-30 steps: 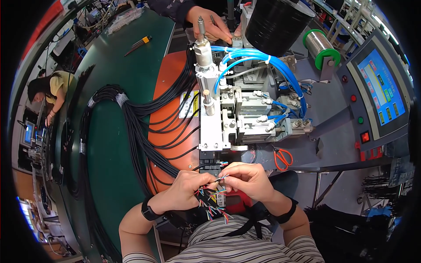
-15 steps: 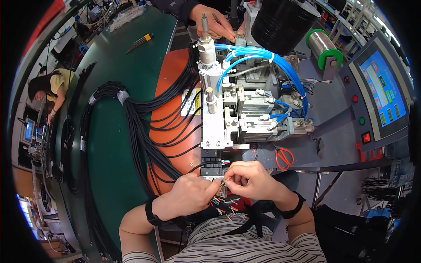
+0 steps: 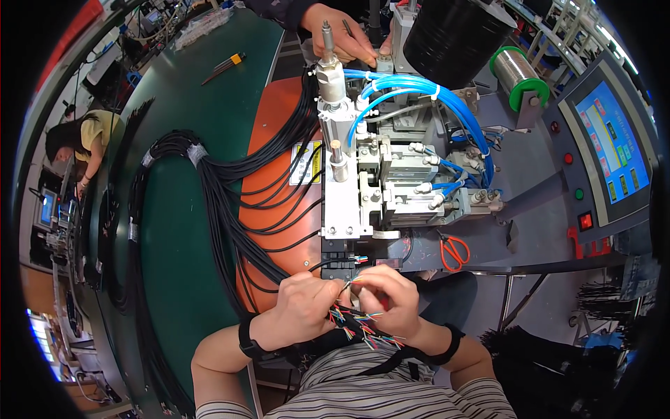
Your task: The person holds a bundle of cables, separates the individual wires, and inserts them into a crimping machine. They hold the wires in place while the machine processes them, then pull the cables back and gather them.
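My left hand (image 3: 303, 302) is closed in a pinch on a black cable, just in front of the machine's black cable fixture (image 3: 338, 267). At its fingertips, the thumb and forefinger of my right hand (image 3: 392, 297) pinch the thin bared wires of the same cable. Below both hands hangs a bunch of cable ends (image 3: 363, 328) with red, green, white and blue wires fanned out. One cable (image 3: 324, 263) lies across the fixture, its coloured wires poking out to the right. Most of the held cable is hidden by my fingers.
A thick bundle of black cables (image 3: 216, 216) curves over the green table (image 3: 181, 258) and orange plate (image 3: 293, 230). Beyond the fixture stands the pneumatic machine (image 3: 340, 202). Orange-handled scissors (image 3: 453, 253), a solder spool (image 3: 520, 78) and a touchscreen (image 3: 611, 143) are rightward. A co-worker's hand (image 3: 338, 33) is behind.
My right hand has dropped slightly and turned, its fingers now reaching over the wire tips. My left hand has shifted a little rightward. More of the coloured wire ends show beneath.
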The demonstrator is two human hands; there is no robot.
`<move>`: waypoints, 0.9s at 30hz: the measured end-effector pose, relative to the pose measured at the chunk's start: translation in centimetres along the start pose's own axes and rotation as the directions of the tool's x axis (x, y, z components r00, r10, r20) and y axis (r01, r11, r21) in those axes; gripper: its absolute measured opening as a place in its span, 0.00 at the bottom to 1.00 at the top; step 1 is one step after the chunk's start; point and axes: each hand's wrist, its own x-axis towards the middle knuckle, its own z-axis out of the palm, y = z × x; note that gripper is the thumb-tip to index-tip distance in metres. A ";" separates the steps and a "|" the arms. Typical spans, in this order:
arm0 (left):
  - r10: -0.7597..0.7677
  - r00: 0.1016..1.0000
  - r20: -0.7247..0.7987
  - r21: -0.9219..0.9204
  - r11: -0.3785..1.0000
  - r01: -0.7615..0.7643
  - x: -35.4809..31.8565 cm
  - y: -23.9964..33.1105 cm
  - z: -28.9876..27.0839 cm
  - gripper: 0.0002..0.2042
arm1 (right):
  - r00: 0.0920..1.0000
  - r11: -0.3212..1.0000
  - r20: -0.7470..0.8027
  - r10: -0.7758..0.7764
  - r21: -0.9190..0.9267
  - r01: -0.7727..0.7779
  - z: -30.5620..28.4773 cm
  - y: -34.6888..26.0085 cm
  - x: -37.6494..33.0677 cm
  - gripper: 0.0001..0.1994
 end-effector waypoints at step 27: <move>0.026 0.979 0.202 -0.251 0.968 0.026 1.3 -0.6 0.1 0.04 | 0.574 0.502 0.544 0.612 0.294 -0.813 -3.4 -0.6 3.4 0.07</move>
